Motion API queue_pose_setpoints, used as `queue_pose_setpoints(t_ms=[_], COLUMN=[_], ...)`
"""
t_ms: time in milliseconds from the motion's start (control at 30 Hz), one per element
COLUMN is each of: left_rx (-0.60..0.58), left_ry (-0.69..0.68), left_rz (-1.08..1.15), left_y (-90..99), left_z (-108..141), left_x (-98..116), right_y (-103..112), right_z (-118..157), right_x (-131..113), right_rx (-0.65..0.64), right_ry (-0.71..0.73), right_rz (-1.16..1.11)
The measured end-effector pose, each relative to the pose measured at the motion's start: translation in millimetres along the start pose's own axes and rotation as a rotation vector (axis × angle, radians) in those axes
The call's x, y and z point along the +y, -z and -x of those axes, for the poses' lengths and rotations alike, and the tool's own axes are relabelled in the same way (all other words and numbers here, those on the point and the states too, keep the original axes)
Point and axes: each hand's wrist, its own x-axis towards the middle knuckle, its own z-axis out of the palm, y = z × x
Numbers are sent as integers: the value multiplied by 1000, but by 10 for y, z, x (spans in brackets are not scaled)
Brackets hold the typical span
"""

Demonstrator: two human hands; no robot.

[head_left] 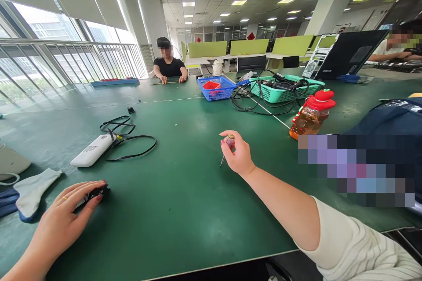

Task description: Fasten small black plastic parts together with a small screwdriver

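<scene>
On the left of the green table point(184, 210), my left hand point(74, 208) is closed around a small black object point(99, 192), partly hidden by the fingers. My right hand point(238, 156), right of the middle, grips a small screwdriver point(230, 141) with its thin shaft slanting down to the left. The tip is near the table surface; whether it touches cannot be made out. A white power bank point(94, 151) with a looped black cable point(145, 158) lies beyond my left hand.
Far side: blue basket point(217, 92), green basket point(275, 93) with black cables, and a seated person point(169, 66). Right: red-lidded bottle point(310, 118) and dark fabric point(389, 123). Left: gloves point(38, 189). A small black piece point(131, 109) lies beyond the power bank.
</scene>
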Motion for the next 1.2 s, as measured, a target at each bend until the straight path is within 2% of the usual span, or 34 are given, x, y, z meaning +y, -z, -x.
queue_pose_setpoints(t_ms=[133, 200, 367, 633, 933, 1000, 1100, 1200], left_rx=[2, -34, -137, -89, -112, -101, -77, -100], left_ry=[299, 372, 356, 325, 510, 475, 343, 246], left_rz=[-99, -97, -74, -88, -127, -126, -115, -102], left_y=[73, 91, 84, 108, 184, 181, 147, 88], left_z=[6, -15, -68, -58, -68, -69, -67, -55], left_x=[28, 35, 61, 124, 163, 169, 149, 102], right_y=[4, 4, 3, 3, 3, 2, 2, 5], right_z=[-4, -8, -9, -4, -1, 0, 1, -2], right_x=[-10, -12, -10, -8, -2, -5, -13, -19], right_rx=[-4, -3, -2, -9, -20, -18, -18, -19], right_ry=[12, 18, 16, 4, 6, 7, 8, 0], right_rz=[1, 0, 9, 12, 13, 13, 13, 14])
